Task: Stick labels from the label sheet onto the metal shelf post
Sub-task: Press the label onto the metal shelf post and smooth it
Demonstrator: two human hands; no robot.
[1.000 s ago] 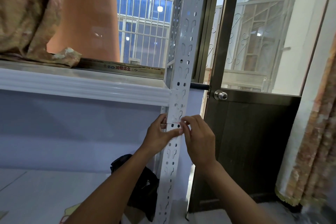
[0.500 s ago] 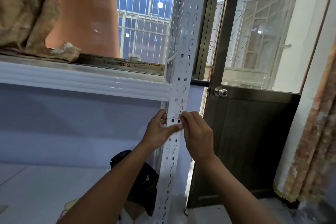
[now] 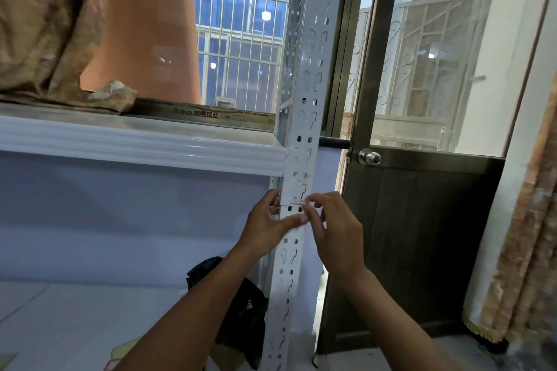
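Observation:
The white perforated metal shelf post point(image 3: 312, 75) runs from top centre down to the floor. A small white label with a red edge point(image 3: 294, 203) lies across the post just below the shelf beam. My left hand point(image 3: 265, 227) wraps the post from the left, its thumb pressed on the post face under the label. My right hand point(image 3: 334, 230) comes from the right, with fingertips pinching the label's right end against the post. The label sheet is not visible.
A white shelf beam point(image 3: 141, 146) joins the post at the left, with bundled fabric point(image 3: 45, 27) and a printed box point(image 3: 211, 114) on the shelf. A dark door with a round knob point(image 3: 369, 157) stands right of the post. A black bag point(image 3: 241, 307) sits on the floor behind it.
Both hands have stayed on the post at the label; the fingers shifted slightly. The view tilted a little.

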